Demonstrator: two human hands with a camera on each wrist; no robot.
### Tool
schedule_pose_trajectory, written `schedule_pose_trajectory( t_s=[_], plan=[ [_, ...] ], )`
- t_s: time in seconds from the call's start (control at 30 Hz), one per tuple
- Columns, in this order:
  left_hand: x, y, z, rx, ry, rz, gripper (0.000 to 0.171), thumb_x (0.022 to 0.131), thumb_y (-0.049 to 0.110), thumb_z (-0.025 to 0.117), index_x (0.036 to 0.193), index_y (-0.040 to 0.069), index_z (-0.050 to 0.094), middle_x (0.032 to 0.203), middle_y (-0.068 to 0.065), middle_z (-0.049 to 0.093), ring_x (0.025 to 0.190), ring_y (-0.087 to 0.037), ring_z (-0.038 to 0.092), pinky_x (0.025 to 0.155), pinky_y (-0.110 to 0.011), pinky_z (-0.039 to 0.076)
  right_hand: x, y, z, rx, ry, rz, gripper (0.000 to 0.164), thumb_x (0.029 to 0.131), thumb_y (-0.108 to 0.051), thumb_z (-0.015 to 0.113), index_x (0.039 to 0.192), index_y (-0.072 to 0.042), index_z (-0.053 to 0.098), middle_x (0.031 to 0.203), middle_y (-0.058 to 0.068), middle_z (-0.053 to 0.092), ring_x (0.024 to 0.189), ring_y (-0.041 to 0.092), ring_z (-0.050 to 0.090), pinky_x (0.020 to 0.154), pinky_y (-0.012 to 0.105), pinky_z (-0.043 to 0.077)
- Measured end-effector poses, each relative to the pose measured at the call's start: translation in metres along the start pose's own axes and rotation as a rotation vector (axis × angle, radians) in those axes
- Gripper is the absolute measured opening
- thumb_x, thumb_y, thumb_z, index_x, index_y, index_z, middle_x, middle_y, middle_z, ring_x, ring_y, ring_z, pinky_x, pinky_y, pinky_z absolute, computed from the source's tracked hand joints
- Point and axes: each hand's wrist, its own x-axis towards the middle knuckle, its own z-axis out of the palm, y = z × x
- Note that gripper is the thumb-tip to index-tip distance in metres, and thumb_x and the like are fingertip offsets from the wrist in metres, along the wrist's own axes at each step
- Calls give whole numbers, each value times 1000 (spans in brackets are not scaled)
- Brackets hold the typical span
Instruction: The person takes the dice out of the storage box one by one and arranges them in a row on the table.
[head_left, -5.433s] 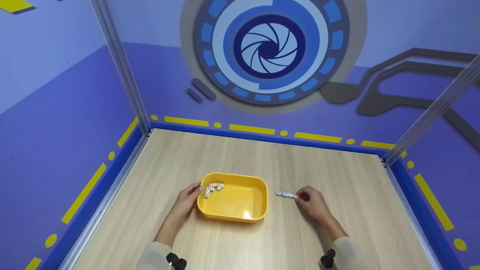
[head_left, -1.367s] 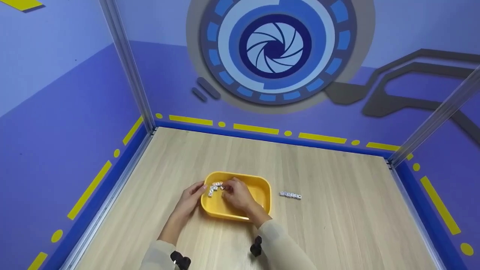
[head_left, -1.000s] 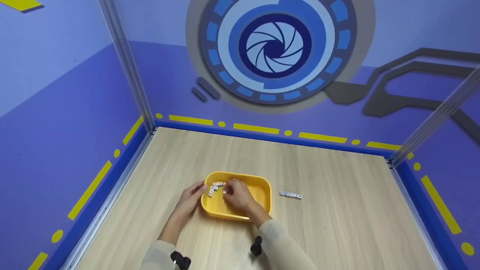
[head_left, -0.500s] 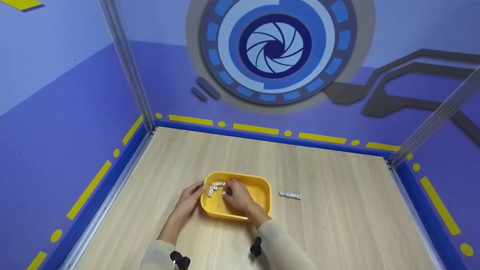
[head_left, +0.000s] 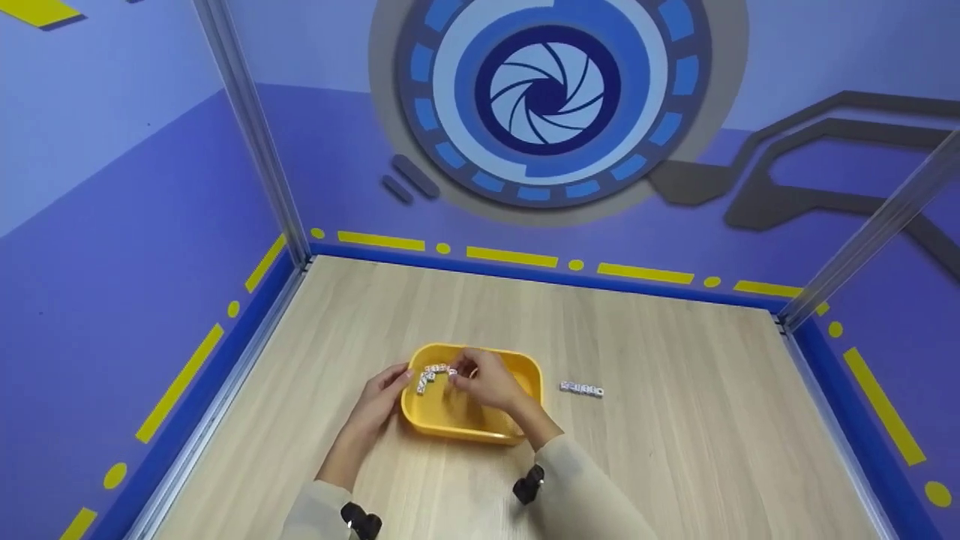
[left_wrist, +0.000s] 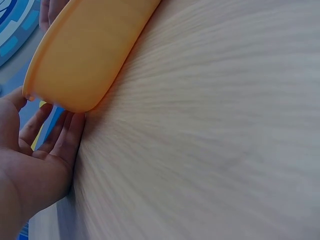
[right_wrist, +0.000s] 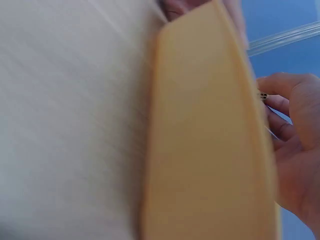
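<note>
Person at work with two bare hands over a wooden surface, seen from the head and from each wrist. The yellow tray stands on the surface, near the middle of the head view. The left hand grips its left end, thumb at the rim and the other fingers along the outer wall; the left wrist view shows this hold from below the rim.

The right hand reaches over the tray, its thumb and fingers pinching a single die. In the right wrist view this die appears past the tray's rim, with dark spots on a pale face. Whether it touches the tray's floor cannot be told. Just beside it, at the tray's left end, further white dice lie in a bent group.

Outside the tray, near its right end, a straight row of dice lies on the surface; the markings on its faces are too small to read in the head view. Each pale sleeve carries a black wrist device. Markings on the back wall are graphic: an iris emblem of pale blades within blue rings, and below it a line of yellow dashes and dots.
</note>
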Motion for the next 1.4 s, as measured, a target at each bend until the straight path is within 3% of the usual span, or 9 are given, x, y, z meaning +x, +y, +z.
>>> schedule_pose_trajectory(
  t_s=[0.33,0.5,0.67,1.0,1.23,1.4],
  plan=[
    [-3,-4,-4,-39,-25,27,47,97,44,62,137,20,58,140,-2,55,131,-19,50,107,-39,43,-33,-5,-67,-107,56,-39,11,92,-22,72,102,-19,67,92,-7,64,83,12,62,75,30,56],
    [-3,-4,-3,-18,-16,16,47,96,45,62,136,20,59,141,-2,55,132,-20,49,107,-40,42,-58,11,-101,-131,123,-58,12,93,-21,72,102,-17,67,94,-5,63,84,14,61,74,32,57],
    [-5,-5,-3,-21,-16,10,46,98,44,61,137,21,58,141,-2,55,130,-20,51,106,-40,44,-85,35,-125,-136,217,16,8,93,-19,72,100,-18,67,90,-7,63,82,15,61,68,31,56],
    [-3,-4,-2,-29,11,5,48,96,46,62,136,22,58,140,0,55,130,-19,51,107,-40,43,-120,71,-152,-119,356,100,11,88,-9,75,98,-12,70,89,-3,66,85,17,63,73,35,55],
    [-2,-3,1,-21,-17,14,50,96,48,62,138,23,57,139,-2,56,124,-19,56,98,-37,50,-142,99,-162,-175,391,147,15,86,-7,77,99,-10,70,92,-1,67,86,17,63,72,29,54],
    [-2,-1,1,-4,-9,16,48,95,48,62,137,24,58,139,0,57,126,-18,54,103,-39,47,-157,116,-164,-210,385,219,14,87,-6,76,99,-9,70,95,2,67,89,16,61,74,26,53]
  ],
)
